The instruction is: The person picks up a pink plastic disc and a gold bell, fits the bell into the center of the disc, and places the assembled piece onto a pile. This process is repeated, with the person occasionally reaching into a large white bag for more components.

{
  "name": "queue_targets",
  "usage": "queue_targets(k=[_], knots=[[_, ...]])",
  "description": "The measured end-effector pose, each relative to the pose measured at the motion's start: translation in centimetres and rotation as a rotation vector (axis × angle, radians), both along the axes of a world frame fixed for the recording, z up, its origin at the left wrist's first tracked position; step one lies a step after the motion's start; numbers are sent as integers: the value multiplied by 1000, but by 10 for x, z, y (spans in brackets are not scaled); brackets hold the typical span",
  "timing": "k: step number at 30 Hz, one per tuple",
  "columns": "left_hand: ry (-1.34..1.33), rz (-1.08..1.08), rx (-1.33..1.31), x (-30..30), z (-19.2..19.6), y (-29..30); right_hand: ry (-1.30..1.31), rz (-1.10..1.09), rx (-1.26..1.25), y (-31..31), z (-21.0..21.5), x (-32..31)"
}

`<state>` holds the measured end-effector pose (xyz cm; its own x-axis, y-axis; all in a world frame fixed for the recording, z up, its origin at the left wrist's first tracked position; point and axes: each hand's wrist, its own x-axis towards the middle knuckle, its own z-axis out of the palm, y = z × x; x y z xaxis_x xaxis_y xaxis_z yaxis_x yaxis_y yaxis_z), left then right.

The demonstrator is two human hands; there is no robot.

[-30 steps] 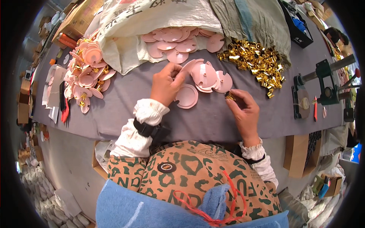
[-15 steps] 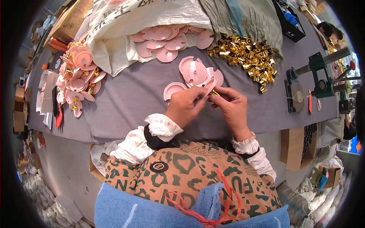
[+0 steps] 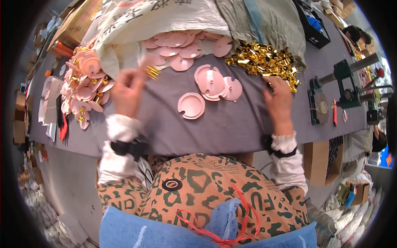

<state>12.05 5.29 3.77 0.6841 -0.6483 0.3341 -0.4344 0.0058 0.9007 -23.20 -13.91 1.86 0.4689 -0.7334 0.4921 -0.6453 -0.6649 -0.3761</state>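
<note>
The left hand [image 3: 127, 91] is raised a little over the grey worktop [image 3: 231, 124], blurred, its fingers pinched shut on a small gold clip [image 3: 152, 72] that sticks out toward the far right of the fist. The right hand [image 3: 278, 100] lies well apart from it on the right, fingers spread and reaching into the near edge of the pile of gold clips [image 3: 264, 62]; whether it has actually gripped any I cannot tell. Between the 2 hands sit loose pink discs: 1 single disc [image 3: 191, 106] lies nearer, and a small overlapping cluster of discs [image 3: 216, 80] lies just beyond it. Farther back, more pink discs spill from the mouth of a white woven sack [image 3: 165, 18]. To the left of the left hand is a heap of pink discs fitted with gold clips [image 3: 84, 84], spread along the worktop. At the far right edge stands a green hand press [image 3: 345, 84] with a metal lever. Nearest of all is the person's leopard-print top [image 3: 198, 194] with a blue cloth [image 3: 165, 231] below it.
</note>
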Motion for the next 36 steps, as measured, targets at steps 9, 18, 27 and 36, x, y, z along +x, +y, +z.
queue_targets(k=[9, 18, 27, 36], knots=[[-337, 421, 273, 109, 72, 4, 227, -73, -28, -37, -20, -5], [-736, -564, 168, -84, -44, -91, 164, 271, 33, 0, -17, -1], [167, -487, 214, -70, -44, -81, -213, 150, 462, 18, 16, 20], [392, -547, 188, -127, -6, -57, -443, 313, 253, 68, 25, 61]])
